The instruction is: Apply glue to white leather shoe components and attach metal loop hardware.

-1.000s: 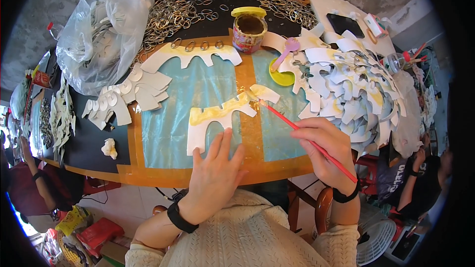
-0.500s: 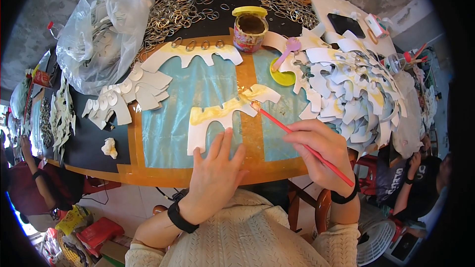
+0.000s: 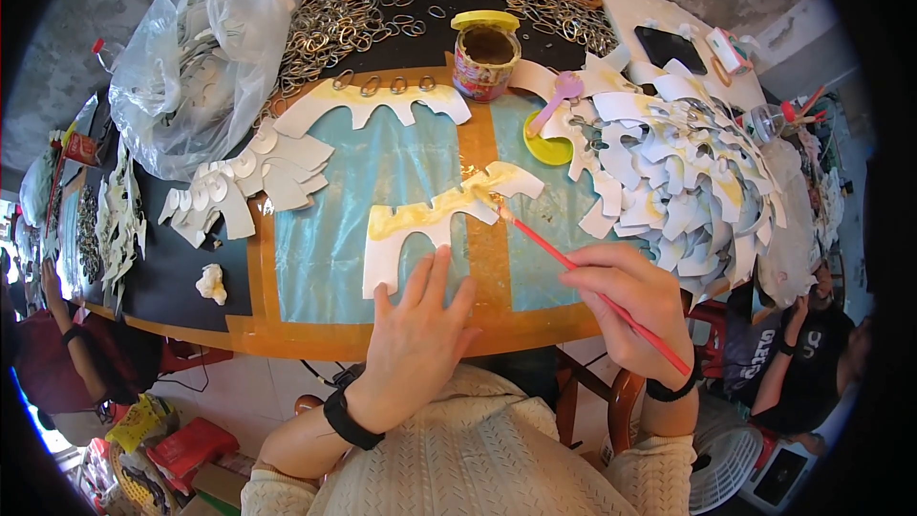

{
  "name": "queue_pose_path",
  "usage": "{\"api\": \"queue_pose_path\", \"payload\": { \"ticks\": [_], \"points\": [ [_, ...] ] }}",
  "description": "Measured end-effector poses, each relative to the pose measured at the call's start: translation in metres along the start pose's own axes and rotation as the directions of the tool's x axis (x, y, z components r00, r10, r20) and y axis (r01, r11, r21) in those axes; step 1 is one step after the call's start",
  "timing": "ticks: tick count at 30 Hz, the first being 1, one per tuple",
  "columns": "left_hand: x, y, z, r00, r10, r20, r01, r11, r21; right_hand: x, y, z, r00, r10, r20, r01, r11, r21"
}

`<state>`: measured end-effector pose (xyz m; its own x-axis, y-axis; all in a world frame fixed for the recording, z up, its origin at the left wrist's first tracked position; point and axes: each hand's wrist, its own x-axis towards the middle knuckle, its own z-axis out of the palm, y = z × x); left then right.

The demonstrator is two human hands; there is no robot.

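Observation:
A white scalloped cut-out piece [image 3: 417, 233] with yellowish glue along its upper band lies on the blue sheet [image 3: 325, 258] in front of me. My left hand [image 3: 417, 330] is spread flat, its fingertips at the lower edge of the piece. In my right hand [image 3: 635, 306] is a red-handled brush [image 3: 546, 247], its glue-coated tip touching the piece right of its middle. Behind it lies another scalloped piece [image 3: 382, 103] with several metal rings along its glued band. An open glue tub [image 3: 483, 67] with a yellow lid stands at the far edge of the sheet.
White pieces are stacked at left [image 3: 244, 182] and heaped at right [image 3: 669, 162]. A pink spoon [image 3: 556, 101] rests over a yellow-green dish [image 3: 546, 150]. Metal rings [image 3: 334, 29] lie behind, beside a plastic bag [image 3: 205, 67]. Other people sit at both sides.
My right hand has shifted slightly right and down, taking the brush tip a little to the right along the glued band. My left hand stays where it was.

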<state>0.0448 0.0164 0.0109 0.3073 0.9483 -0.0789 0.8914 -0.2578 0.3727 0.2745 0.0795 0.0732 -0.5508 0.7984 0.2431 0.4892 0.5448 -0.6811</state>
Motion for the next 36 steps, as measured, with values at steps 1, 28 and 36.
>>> {"api": "queue_pose_path", "payload": {
  "ticks": [1, 28, 36],
  "points": [
    [0.000, 0.000, 0.000, 1.000, 0.001, -0.002, -0.001, 1.000, 0.001, -0.001, -0.001, 0.000, 1.000, -0.001, 0.001, 0.001, 1.000, 0.001],
    [0.003, 0.001, -0.003, 0.995, 0.097, -0.037, -0.094, 0.993, 0.071, -0.009, 0.017, 0.026, 0.987, -0.157, 0.031, 0.156, 0.987, 0.038],
    [0.000, -0.001, -0.002, 0.995, 0.085, -0.045, -0.081, 0.993, 0.090, -0.004, 0.019, 0.033, 0.979, -0.197, -0.043, 0.201, 0.972, 0.118]
  ]
}}
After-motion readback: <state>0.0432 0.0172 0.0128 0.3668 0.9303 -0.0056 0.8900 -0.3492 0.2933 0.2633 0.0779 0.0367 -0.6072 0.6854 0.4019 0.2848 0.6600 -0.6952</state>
